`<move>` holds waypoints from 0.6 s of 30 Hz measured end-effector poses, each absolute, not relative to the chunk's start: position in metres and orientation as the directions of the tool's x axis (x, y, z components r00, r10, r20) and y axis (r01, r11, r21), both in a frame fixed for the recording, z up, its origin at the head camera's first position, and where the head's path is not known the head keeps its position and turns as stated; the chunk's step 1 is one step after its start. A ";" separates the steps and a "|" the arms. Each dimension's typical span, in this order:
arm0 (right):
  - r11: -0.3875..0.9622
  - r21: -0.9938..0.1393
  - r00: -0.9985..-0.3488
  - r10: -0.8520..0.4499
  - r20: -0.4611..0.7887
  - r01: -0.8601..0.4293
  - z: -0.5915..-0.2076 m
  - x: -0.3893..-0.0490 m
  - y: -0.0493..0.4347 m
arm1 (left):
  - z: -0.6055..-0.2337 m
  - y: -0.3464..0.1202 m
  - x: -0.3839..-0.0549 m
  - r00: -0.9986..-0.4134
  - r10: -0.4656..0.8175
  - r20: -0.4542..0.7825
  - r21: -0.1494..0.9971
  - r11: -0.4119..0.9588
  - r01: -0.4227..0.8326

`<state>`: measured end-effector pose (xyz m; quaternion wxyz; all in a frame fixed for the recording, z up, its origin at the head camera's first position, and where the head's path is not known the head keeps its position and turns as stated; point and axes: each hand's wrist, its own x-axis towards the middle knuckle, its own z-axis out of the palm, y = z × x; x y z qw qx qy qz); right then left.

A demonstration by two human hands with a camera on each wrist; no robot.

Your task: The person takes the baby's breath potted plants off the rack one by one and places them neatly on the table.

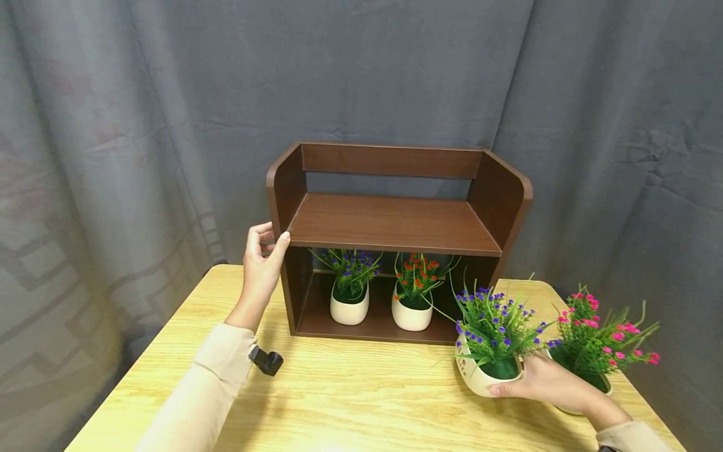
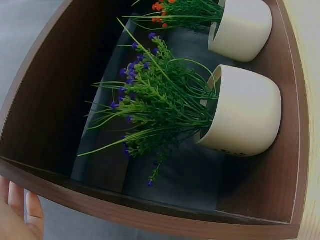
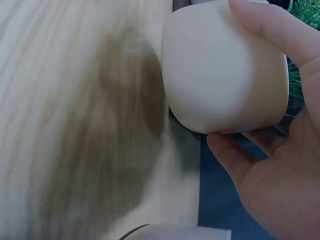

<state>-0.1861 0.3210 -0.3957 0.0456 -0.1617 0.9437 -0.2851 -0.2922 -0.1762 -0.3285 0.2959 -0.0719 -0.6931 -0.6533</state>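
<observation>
1. Purple-flowered potted plant (image 1: 494, 345), in front of the lower right corner of the brown two-tier shelf (image 1: 384, 223), seemingly raised off the wooden table (image 1: 350, 389).
2. Right hand (image 1: 550, 380): thumb and fingers grip the pot's wall, probably to spare the stems.
3. Left hand (image 1: 262, 270): thumb at the front edge, fingers outside, gripping the shelf's left side, likely to steady it.
4. Second purple-flowered plant (image 1: 350, 289) and red-flowered plant (image 1: 415, 292) stand upright, apart, in the lower tier, perhaps spaced for their leaves.
5. Pink-flowered plant (image 1: 599, 342) stands just beside the right hand.

Illegible lettering (image 1: 461, 365) on held pot (image 1: 477, 379)
</observation>
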 end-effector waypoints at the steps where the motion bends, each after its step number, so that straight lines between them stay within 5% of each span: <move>1: 0.795 -0.541 -0.945 -0.327 0.001 -0.276 -0.397 -0.186 0.322 | -0.329 -0.176 -0.292 -0.814 -0.287 0.504 0.863 0.138 0.485; 8: 0.826 -0.449 -0.938 -0.332 0.101 -0.341 -0.411 -0.184 0.329 | -0.329 -0.177 -0.293 -0.819 -0.288 0.497 0.867 0.127 0.481; 18: 0.807 -0.520 -0.946 -0.325 0.004 -0.280 -0.418 -0.181 0.337 | -0.312 -0.169 -0.274 -0.834 -0.286 0.472 0.881 0.138 0.452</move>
